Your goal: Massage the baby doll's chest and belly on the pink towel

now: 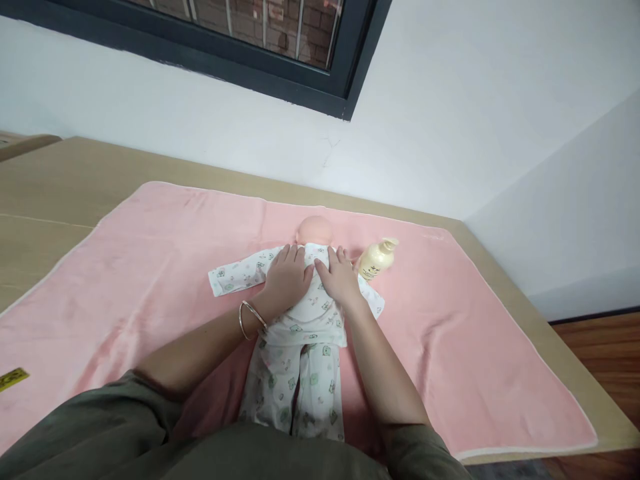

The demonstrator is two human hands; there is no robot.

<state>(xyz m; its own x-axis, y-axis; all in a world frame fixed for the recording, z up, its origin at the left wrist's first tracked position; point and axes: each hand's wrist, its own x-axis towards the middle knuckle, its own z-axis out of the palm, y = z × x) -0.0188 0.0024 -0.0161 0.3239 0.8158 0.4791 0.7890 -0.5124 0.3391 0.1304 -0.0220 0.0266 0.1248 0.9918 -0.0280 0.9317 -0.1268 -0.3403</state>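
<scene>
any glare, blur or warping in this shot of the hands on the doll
Head view: soft, even light, no glare on the pink blanket; faint shadows under the left hand and right hand on the doll. Focus is sharp. Wide-angle warping tilts the window frame and bends the table edges.

Look past the middle and you have a pink blanket point(150, 267) spread over most of the wooden surface point(60, 180), its white-trimmed edge running close to the surface's right edge. A cream pump bottle point(376, 259) lies tilted on the blanket toward the far edge. At the near left edge you can see a small yellow label point(13, 378). Behind the surface stands a white wall point(450, 120) with a dark-framed window point(280, 40); wooden floor point(600, 347) shows at right.
</scene>
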